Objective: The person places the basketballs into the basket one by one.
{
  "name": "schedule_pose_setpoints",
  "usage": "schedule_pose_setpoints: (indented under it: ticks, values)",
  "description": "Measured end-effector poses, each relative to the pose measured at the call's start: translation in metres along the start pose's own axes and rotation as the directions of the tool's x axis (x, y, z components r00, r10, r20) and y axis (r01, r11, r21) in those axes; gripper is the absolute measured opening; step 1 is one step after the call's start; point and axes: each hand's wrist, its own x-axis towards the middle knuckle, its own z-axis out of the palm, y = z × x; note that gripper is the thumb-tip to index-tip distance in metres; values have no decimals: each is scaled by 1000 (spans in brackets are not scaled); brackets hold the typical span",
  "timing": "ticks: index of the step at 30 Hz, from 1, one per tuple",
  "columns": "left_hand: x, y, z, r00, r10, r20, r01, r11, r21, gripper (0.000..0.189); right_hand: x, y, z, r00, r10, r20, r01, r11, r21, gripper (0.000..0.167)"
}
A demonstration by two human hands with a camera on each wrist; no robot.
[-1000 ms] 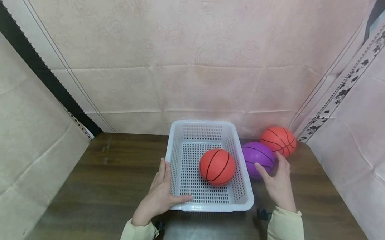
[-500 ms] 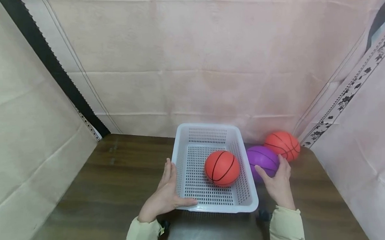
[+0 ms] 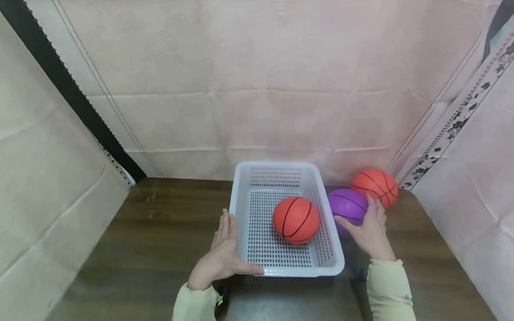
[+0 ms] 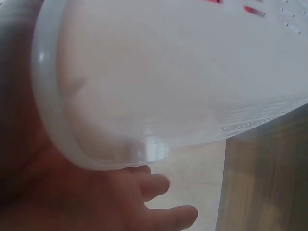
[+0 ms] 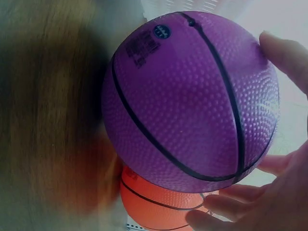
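A white plastic basket point(image 3: 287, 272) sits on the table with an orange toy basketball point(image 3: 296, 220) inside. My left hand point(image 3: 220, 258) holds the basket by its near left corner, thumb over the rim and fingers along the outside wall. In the left wrist view, the fingers point(image 4: 168, 216) show below the basket's pale wall point(image 4: 159, 72). My right hand point(image 3: 372, 229) grips a purple toy basketball point(image 3: 347, 205) just right of the basket. The right wrist view shows the thumb at one side of the purple ball point(image 5: 192, 106) and the fingers spread round the other.
Behind the right hand, a second orange basketball point(image 3: 375, 188) lies close against the purple one, by the back wall. Pale cloth walls point(image 3: 255, 117) enclose the dark wooden table point(image 3: 157, 241) at the back and both sides.
My right hand has moved in around the purple ball, its fingers now farther along the ball's side. The left hand stays on the basket's corner. The whole head view has shifted slightly.
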Motion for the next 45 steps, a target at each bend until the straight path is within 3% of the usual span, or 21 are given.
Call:
schedule_pose_setpoints:
  ticks: [10, 23, 28, 32, 45]
  values:
    - [7, 7, 5, 999, -36, 7, 36, 999, -7, 154, 11, 13, -14, 998, -3, 60, 4, 1000, -18, 124]
    - [4, 5, 3, 1000, -28, 3, 28, 1000, -1, 154, 6, 21, -3, 997, 8, 72, -12, 998, 65, 119]
    - [3, 4, 2, 1000, -21, 2, 21, 1000, -10, 154, 2, 21, -3, 993, 49, 111, -63, 990, 127, 121]
    - [2, 3, 2, 1000, -25, 0, 25, 999, -22, 153, 1, 21, -5, 989, 37, 145, -61, 985, 160, 122]
    - [2, 1, 1, 1000, -28, -11, 28, 999, -15, 153, 2, 21, -7, 986, 5, 165, -22, 994, 107, 123]
